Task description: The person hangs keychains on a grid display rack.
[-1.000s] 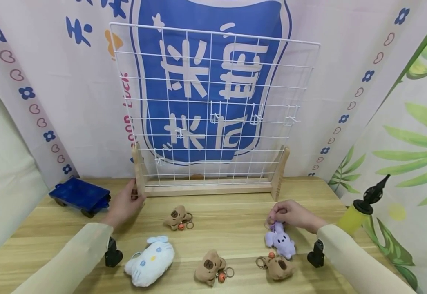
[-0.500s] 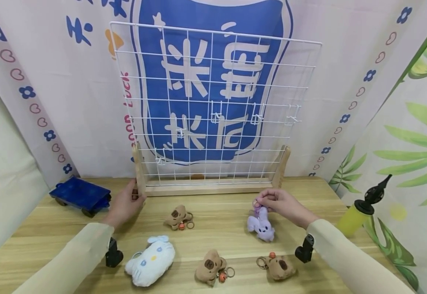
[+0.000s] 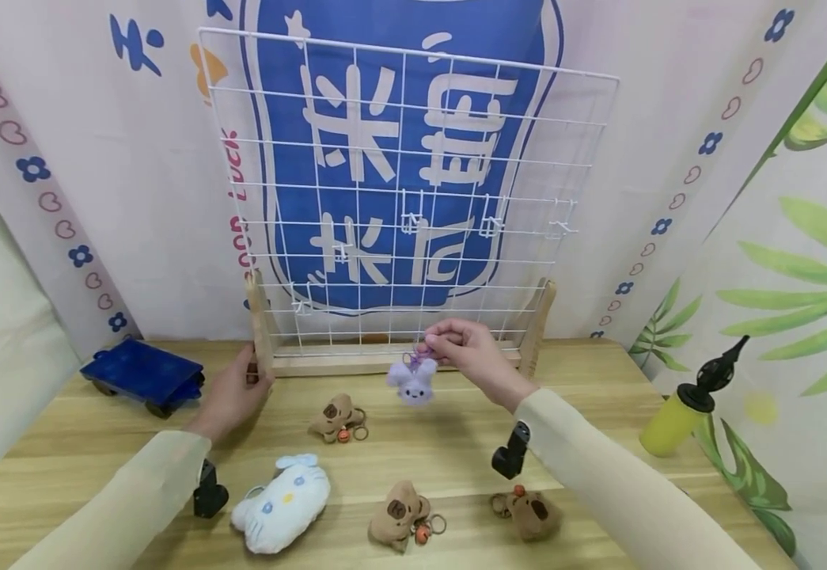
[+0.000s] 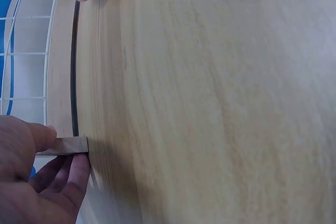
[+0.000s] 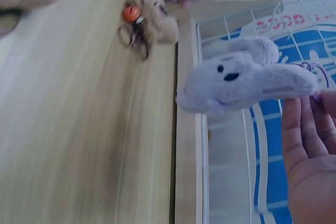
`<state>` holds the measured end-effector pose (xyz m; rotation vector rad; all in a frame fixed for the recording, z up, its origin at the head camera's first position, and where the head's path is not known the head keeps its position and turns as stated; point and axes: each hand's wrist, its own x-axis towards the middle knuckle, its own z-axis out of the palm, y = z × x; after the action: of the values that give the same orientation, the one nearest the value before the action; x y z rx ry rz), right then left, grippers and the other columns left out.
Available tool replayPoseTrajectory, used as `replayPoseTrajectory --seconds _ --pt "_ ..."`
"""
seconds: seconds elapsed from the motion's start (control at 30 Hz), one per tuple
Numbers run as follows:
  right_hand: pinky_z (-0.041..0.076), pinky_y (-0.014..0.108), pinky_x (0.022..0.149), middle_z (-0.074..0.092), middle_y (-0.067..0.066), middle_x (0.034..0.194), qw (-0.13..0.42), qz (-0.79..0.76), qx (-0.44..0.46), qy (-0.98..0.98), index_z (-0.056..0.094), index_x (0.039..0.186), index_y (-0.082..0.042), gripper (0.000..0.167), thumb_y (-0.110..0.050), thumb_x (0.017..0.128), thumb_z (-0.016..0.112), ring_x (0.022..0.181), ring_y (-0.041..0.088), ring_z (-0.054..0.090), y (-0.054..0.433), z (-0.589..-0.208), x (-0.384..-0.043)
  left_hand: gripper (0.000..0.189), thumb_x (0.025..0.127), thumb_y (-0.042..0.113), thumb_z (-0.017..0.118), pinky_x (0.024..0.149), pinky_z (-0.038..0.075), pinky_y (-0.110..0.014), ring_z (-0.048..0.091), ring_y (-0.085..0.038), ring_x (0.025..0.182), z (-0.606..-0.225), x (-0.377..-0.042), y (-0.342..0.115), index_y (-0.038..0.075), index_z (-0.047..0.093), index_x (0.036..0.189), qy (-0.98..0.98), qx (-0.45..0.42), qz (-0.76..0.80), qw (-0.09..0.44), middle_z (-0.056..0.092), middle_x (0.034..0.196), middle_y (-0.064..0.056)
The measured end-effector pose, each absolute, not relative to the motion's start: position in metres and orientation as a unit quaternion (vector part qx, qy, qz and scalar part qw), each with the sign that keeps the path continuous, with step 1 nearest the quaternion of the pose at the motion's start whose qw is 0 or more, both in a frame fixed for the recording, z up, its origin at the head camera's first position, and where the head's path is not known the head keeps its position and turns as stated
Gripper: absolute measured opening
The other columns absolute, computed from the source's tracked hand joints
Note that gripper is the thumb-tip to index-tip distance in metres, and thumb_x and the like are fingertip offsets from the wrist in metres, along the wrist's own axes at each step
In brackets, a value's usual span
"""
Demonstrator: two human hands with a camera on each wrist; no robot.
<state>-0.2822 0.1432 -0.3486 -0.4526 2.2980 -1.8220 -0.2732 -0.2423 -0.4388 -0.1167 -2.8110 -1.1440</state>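
My right hand (image 3: pixel 473 352) pinches the purple cord of a lilac plush keychain (image 3: pixel 413 382), which hangs in front of the rack's base. In the right wrist view the plush toy (image 5: pixel 231 77) has long ears and a dark nose. At the rack's left end my left hand (image 3: pixel 237 392) grips the wooden stand (image 3: pixel 259 324). The left wrist view has thumb and fingers on either side of the stand's wooden foot (image 4: pixel 71 145). Above the stand rises a white wire grid (image 3: pixel 399 103), with several white hooks (image 3: pixel 410 222) on it.
Brown plush keychains with orange bells lie on the table: one behind (image 3: pixel 336 418), one at front (image 3: pixel 399 514), one at right (image 3: pixel 532 514). A white cat plush (image 3: pixel 281 507) lies front left. A blue cart (image 3: pixel 144 372) stands far left, a yellow pump bottle (image 3: pixel 677 419) at right.
My right hand has lifted the lilac plush keychain off the table and carried it left and toward the rack. My left hand keeps its grip on the stand. The head view has shifted slightly.
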Motion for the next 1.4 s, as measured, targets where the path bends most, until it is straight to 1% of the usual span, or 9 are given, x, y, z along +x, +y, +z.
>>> replayPoseTrajectory --seconds 0.13,0.3,0.37,0.57,0.7,0.83,1.07,1.3,1.4 --pt "0.064 0.029 0.09 0.077 0.019 0.12 0.074 -0.635 -0.152 0.754 0.067 0.119 0.003 0.019 -0.01 0.106 0.061 0.092 0.008 0.075 0.118 -0.347 -0.288 0.062 0.103 0.006 0.059 0.095 0.059 -0.061 0.064 -0.051 0.118 -0.437 -0.275 -0.241 -0.011 0.029 0.155 -0.925 -0.042 -0.374 0.056 0.059 0.131 -0.04" --pt "0.064 0.03 0.09 0.077 0.02 0.12 0.051 -0.657 -0.156 0.736 0.069 0.118 0.001 0.019 -0.011 0.105 0.063 0.091 0.009 0.075 0.085 -0.345 -0.293 0.062 0.102 0.005 0.06 0.095 0.059 -0.062 0.065 -0.053 0.117 -0.437 -0.275 -0.24 -0.012 0.031 0.154 -0.925 -0.05 -0.371 0.064 0.06 0.13 -0.041" --pt "0.064 0.029 0.09 0.077 0.02 0.12 0.051 -0.662 -0.16 0.73 0.069 0.119 0.001 0.02 -0.011 0.104 0.064 0.09 0.009 0.075 0.069 -0.344 -0.294 0.062 0.101 0.004 0.061 0.094 0.059 -0.062 0.065 -0.053 0.117 -0.438 -0.273 -0.241 -0.012 0.031 0.153 -0.925 -0.051 -0.37 0.069 0.06 0.129 -0.041" --pt "0.065 0.027 0.086 0.077 0.022 0.118 0.067 -0.697 -0.156 0.697 0.068 0.122 0.005 0.024 -0.009 0.103 0.064 0.088 0.009 0.075 0.026 -0.337 -0.291 0.063 0.102 0.003 0.06 0.096 0.058 -0.064 0.064 -0.054 0.119 -0.44 -0.272 -0.244 -0.011 0.029 0.154 -0.927 -0.05 -0.366 0.066 0.058 0.133 -0.042" --pt "0.065 0.027 0.084 0.077 0.023 0.116 0.069 -0.717 -0.145 0.678 0.069 0.118 0.005 0.02 -0.008 0.103 0.065 0.091 0.016 0.078 0.004 -0.332 -0.289 0.063 0.102 0.004 0.059 0.097 0.057 -0.065 0.063 -0.055 0.12 -0.44 -0.275 -0.244 -0.011 0.029 0.155 -0.926 -0.051 -0.368 0.063 0.057 0.133 -0.043" --pt "0.065 0.027 0.083 0.077 0.023 0.115 0.069 -0.728 -0.137 0.669 0.069 0.116 0.005 0.018 -0.006 0.103 0.064 0.096 0.022 0.08 -0.011 -0.332 -0.29 0.063 0.102 0.003 0.059 0.097 0.057 -0.066 0.064 -0.055 0.118 -0.44 -0.276 -0.244 -0.012 0.029 0.154 -0.926 -0.053 -0.368 0.063 0.058 0.131 -0.043" --pt "0.064 0.025 0.084 0.078 0.023 0.113 0.065 -0.743 -0.113 0.656 0.07 0.115 0.004 0.016 -0.001 0.101 0.065 0.092 0.017 0.078 -0.029 -0.335 -0.293 0.062 0.103 0.005 0.059 0.099 0.056 -0.066 0.064 -0.054 0.119 -0.44 -0.275 -0.242 -0.01 0.03 0.155 -0.927 -0.057 -0.364 0.066 0.058 0.133 -0.041" --pt "0.064 0.028 0.088 0.077 0.023 0.115 0.058 -0.737 -0.103 0.666 0.068 0.115 0.006 0.015 0.001 0.101 0.064 0.105 0.027 0.079 -0.039 -0.342 -0.296 0.065 0.103 0.004 0.058 0.101 0.054 -0.067 0.061 -0.054 0.122 -0.437 -0.275 -0.242 -0.009 0.025 0.158 -0.928 -0.047 -0.366 0.054 0.055 0.137 -0.042" --pt "0.064 0.029 0.089 0.077 0.023 0.116 0.061 -0.735 -0.096 0.668 0.068 0.115 0.006 0.015 0.002 0.101 0.063 0.106 0.028 0.078 -0.041 -0.346 -0.297 0.065 0.103 0.004 0.058 0.102 0.054 -0.067 0.061 -0.054 0.122 -0.437 -0.274 -0.241 -0.009 0.025 0.158 -0.928 -0.042 -0.367 0.051 0.055 0.137 -0.042"
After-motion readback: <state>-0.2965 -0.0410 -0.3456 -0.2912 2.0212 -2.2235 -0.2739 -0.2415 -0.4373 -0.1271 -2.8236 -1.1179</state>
